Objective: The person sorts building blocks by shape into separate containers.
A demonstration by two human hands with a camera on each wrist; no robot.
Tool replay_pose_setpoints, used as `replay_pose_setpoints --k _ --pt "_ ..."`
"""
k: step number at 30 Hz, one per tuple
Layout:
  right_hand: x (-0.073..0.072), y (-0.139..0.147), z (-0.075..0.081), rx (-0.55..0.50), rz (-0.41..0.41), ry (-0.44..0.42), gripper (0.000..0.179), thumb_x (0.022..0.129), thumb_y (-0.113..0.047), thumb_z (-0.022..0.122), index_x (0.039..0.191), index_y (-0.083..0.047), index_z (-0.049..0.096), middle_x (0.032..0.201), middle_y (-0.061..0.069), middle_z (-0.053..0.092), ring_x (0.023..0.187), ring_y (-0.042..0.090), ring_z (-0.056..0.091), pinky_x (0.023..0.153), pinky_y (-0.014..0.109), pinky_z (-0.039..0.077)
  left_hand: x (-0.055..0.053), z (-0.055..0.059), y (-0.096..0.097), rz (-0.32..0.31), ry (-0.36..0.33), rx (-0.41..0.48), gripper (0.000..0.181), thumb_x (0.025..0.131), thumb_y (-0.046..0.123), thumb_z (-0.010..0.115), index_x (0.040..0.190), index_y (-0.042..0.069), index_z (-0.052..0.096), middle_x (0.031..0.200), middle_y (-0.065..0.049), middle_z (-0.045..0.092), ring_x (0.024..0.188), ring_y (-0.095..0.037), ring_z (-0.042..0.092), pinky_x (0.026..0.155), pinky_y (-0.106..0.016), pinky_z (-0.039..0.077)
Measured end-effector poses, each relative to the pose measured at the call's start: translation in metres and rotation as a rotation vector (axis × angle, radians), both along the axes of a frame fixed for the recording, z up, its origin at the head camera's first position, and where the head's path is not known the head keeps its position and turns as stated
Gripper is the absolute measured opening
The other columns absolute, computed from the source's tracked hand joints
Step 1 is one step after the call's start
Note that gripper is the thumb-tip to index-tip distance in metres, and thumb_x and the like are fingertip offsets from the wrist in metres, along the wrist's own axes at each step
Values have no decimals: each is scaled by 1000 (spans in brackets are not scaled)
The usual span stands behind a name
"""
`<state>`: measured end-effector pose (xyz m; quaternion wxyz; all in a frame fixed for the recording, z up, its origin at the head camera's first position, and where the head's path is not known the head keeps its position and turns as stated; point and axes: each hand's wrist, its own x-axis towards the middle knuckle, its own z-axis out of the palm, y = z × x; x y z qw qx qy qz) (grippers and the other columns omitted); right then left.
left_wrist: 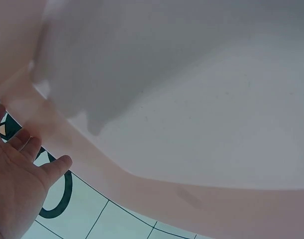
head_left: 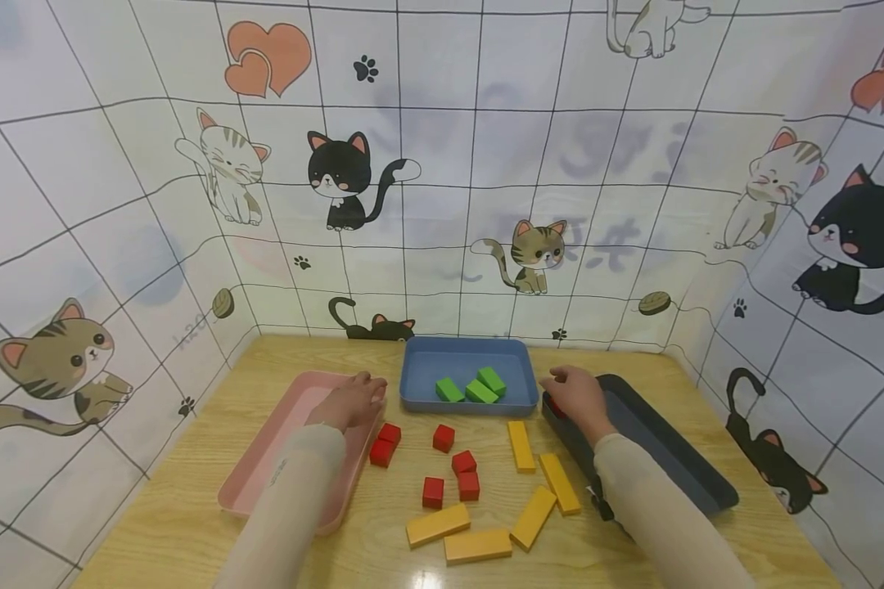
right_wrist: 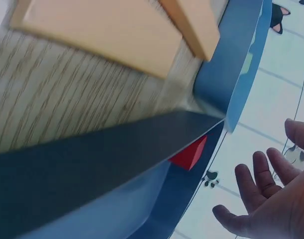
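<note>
1. Head view: the left hand (head_left: 352, 398) is over the upper right corner of the pink tray (head_left: 283, 429), left of centre. Right of centre, the right hand (head_left: 576, 398) is over the dark tray's (head_left: 666, 446) upper left end, a red block (head_left: 555, 407) just showing beneath. Loose red blocks (head_left: 444, 438) lie lower centre, with yellow blocks (head_left: 521, 447) right and below. A low sweep of the right sleeve (head_left: 659, 503) could knock one.
2. Left wrist view: at lower left, spread fingers hold nothing; catching the pink rim could drag that tray.
3. Right wrist view: at lower right, parted fingers pinch nothing. The red block sits inside the dark tray, right of centre; a careless brush might shift it.
</note>
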<state>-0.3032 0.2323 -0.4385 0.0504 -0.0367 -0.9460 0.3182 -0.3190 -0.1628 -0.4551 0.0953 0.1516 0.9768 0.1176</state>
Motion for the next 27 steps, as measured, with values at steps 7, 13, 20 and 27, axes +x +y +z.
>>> replay_pose_setpoints --k 7,13,20,27 --pt "4 -17 5 -93 114 29 46 99 -27 61 136 0 57 130 23 60 117 40 56 94 54 47 -2 -3 -1 12 -2 -3 46 105 29 48 148 13 45 156 -22 29 143 -42 28 109 -57 33" --pt "12 -33 7 -154 205 19 44 99 -26 63 136 -3 58 130 18 61 118 35 56 95 51 48 -2 -2 -1 20 -17 -4 47 105 30 47 149 14 43 157 -21 27 144 -42 26 110 -57 32" --pt "24 -50 3 -244 369 -32 42 96 -23 68 134 -8 62 131 14 61 119 31 56 95 48 50 -1 -2 0 18 -14 -8 47 105 30 47 149 14 43 157 -21 28 144 -42 26 110 -58 33" --pt "34 -58 -7 -304 552 -111 40 96 -23 67 133 -7 61 131 16 61 120 31 56 97 48 48 -1 -1 1 10 -7 -11 46 105 28 47 148 13 44 156 -23 29 143 -43 27 108 -58 34"
